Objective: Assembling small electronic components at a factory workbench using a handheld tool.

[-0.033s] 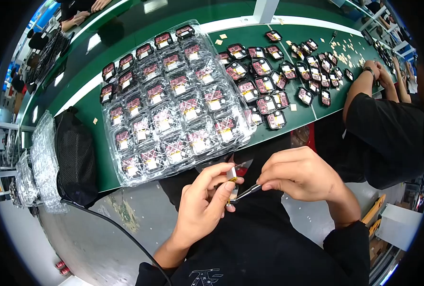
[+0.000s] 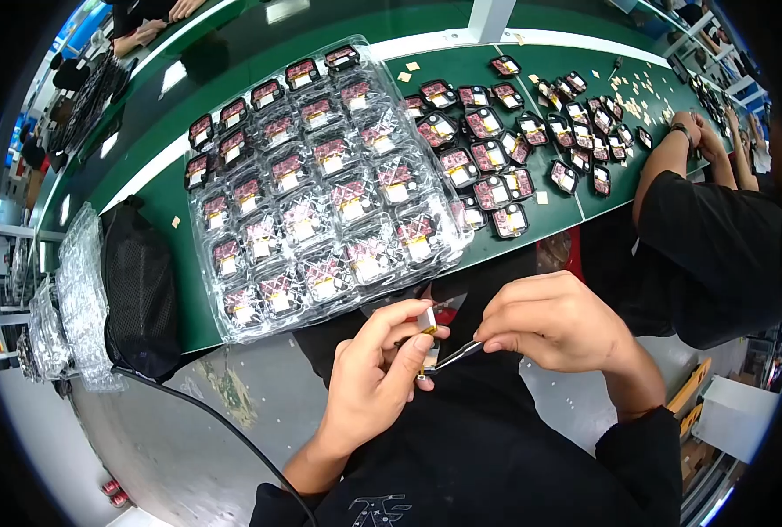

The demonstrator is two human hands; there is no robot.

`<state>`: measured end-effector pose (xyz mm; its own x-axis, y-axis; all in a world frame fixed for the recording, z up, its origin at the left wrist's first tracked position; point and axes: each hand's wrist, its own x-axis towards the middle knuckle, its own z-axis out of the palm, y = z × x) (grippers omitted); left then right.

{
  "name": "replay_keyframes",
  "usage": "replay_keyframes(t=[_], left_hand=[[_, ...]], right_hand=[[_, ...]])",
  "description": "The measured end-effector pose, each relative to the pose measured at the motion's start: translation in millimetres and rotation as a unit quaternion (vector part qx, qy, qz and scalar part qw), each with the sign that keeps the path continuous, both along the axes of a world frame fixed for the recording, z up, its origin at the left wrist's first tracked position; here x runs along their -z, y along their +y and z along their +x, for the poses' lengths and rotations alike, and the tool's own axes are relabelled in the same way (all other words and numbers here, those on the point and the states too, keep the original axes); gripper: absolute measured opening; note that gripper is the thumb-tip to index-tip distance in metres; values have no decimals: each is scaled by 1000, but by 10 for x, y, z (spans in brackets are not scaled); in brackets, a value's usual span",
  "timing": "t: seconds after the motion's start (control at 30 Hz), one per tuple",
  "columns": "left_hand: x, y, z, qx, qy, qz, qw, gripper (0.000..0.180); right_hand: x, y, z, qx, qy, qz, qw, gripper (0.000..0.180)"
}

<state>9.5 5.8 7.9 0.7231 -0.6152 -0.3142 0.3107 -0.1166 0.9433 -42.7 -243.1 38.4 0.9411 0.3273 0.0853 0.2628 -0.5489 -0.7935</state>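
Observation:
My left hand (image 2: 371,376) pinches a small silver, flat battery-like part (image 2: 427,320) with yellow edging between thumb and fingers. A small white end shows just below the thumb; the fingers hide much of the part. My right hand (image 2: 556,321) is closed on a pair of metal tweezers (image 2: 459,355), slanting down to the left. Their tips reach the lower end of the part, beside the left thumb; whether they grip anything there is too small to tell. Both hands are over my lap, in front of the table's near edge.
On the green table (image 2: 531,241) lies a clear plastic tray (image 2: 219,307) of black-rimmed circuit modules. Loose modules (image 2: 509,220) and small pale squares spread to its right. A black bag (image 2: 136,290) stands left, with a black cable (image 2: 224,422) below. A co-worker's arm (image 2: 663,171) rests at right.

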Motion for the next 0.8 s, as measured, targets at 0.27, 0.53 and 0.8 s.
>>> replay_keyframes(t=[0.27, 0.53, 0.8], left_hand=[[-8, -21, -9, -5, -8, -3, 1000, 30], [-8, -20, -2, 6, -9, 4, 1000, 35], [1, 7, 6, -23, 0, 0, 1000, 36]], right_hand=[[-189, 94, -99, 19, -105, -131, 986, 13], [-101, 86, -95, 1, -109, -143, 984, 19], [-167, -54, -119, -29, -19, -149, 988, 26]])
